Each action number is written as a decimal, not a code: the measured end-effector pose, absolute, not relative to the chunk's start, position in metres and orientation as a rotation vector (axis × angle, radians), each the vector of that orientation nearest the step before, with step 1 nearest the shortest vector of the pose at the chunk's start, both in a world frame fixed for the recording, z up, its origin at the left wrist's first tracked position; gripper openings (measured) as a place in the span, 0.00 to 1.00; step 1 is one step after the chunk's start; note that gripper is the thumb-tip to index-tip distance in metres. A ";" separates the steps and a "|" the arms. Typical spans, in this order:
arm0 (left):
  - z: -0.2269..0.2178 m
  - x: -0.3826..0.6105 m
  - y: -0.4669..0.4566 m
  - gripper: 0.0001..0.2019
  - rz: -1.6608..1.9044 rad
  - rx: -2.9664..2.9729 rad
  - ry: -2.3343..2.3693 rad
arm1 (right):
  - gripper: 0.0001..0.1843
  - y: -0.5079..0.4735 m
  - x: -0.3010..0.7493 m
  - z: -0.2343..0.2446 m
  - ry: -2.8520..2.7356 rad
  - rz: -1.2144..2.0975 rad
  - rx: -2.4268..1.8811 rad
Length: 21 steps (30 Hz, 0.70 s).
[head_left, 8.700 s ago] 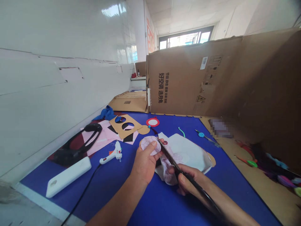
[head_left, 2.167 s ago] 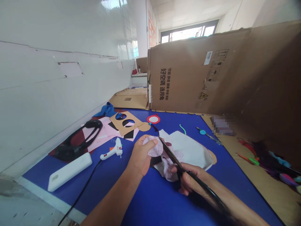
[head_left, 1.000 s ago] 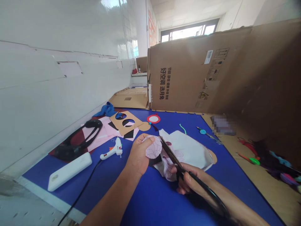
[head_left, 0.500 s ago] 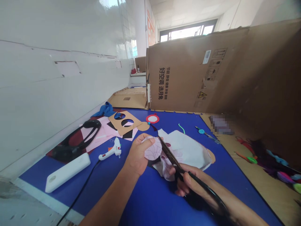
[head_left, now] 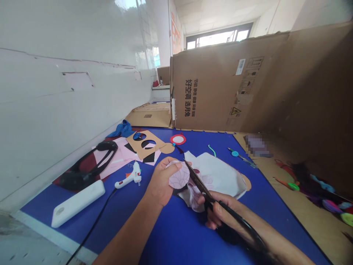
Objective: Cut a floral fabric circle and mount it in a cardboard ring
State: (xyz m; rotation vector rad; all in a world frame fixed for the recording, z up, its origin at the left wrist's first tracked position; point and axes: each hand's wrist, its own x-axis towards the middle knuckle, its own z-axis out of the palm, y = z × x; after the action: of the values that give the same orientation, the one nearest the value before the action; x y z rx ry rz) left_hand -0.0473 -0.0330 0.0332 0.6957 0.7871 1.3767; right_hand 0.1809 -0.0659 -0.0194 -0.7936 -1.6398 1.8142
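My left hand (head_left: 161, 182) pinches a round pale-pink piece of fabric (head_left: 179, 176) with thin dark lines, thumb on top. Black-handled scissors (head_left: 202, 191) are gripped in my right hand (head_left: 220, 211), their blades pointing up and left at the right edge of the round piece. The blades look nearly closed; whether fabric lies between them I cannot tell. Below and behind the blades lies a white cloth (head_left: 220, 173) with pinkish patches, partly crumpled near my hands. A dark piece shows under the round fabric, mostly hidden.
On the blue table (head_left: 168, 235) at left are a white glue gun (head_left: 129, 177) with a cord, a white oblong case (head_left: 78, 203) and a black headset (head_left: 89, 165). Behind lie a card with holes (head_left: 146, 146) and a red-rimmed disc (head_left: 178, 139). A large cardboard box (head_left: 215, 92) stands at the back.
Both hands, the round fabric and the scissors keep nearly the same places. The whole view has shifted slightly.
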 end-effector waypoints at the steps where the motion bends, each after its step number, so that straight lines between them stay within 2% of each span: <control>1: 0.034 -0.047 -0.033 0.16 1.374 0.697 0.789 | 0.35 -0.066 0.181 -0.018 -1.639 1.809 -0.800; 14: 0.034 -0.048 -0.033 0.17 1.355 0.717 0.795 | 0.39 -0.065 0.177 -0.014 -1.637 1.826 -0.824; 21: 0.035 -0.048 -0.034 0.17 1.360 0.704 0.783 | 0.37 -0.064 0.177 -0.020 -1.632 1.795 -0.817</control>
State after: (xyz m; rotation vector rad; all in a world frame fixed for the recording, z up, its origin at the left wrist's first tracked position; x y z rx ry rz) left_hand -0.0481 -0.0336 0.0347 0.7042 0.7833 1.3602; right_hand 0.1766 -0.0637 -0.0197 -0.8170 -1.6323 1.7947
